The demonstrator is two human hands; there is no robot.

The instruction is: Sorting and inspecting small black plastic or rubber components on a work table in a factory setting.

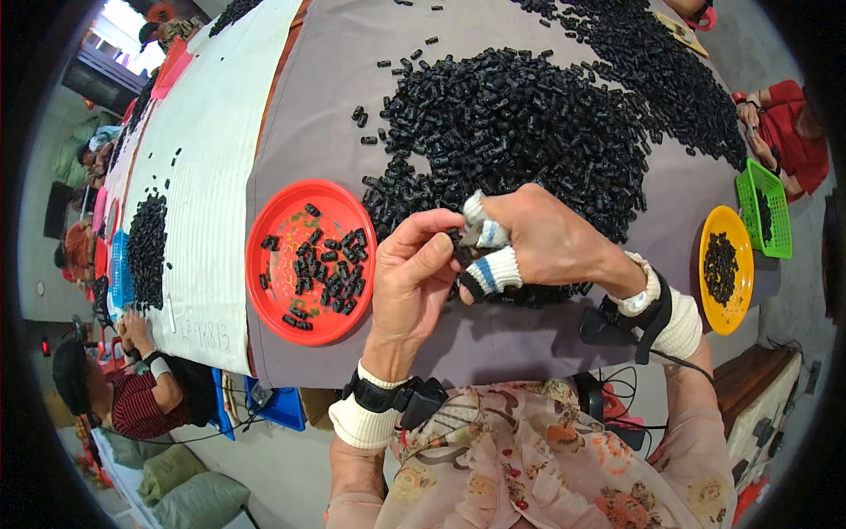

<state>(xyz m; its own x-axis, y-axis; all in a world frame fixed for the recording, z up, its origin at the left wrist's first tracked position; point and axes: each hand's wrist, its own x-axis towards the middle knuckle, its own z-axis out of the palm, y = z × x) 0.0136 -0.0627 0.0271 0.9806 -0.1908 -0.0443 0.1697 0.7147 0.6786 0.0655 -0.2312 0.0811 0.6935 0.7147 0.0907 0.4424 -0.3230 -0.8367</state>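
Table (304, 154): grey cloth cover, small black parts spread over it.
Left fingers (429, 257): bare, thumb and forefinger pinched together on a black piece (460, 250).
Right fingers (496, 271): striped wraps on them, bent in at the same piece; exact grip hidden, cannot tell.
Left hand (407, 280): raised from a near-upright forearm, thumb toward the right hand.
Right hand (551, 236): back upward, reaching leftward, forearm slanting in from lower right.
Wrists: cream cuffs (359, 425) under black straps.
Beyond hands: large heap (520, 123) of black parts.
Left side: red plate (258, 291), parts inside.
Right side: yellow plate (733, 310), green basket (781, 240) just beside.
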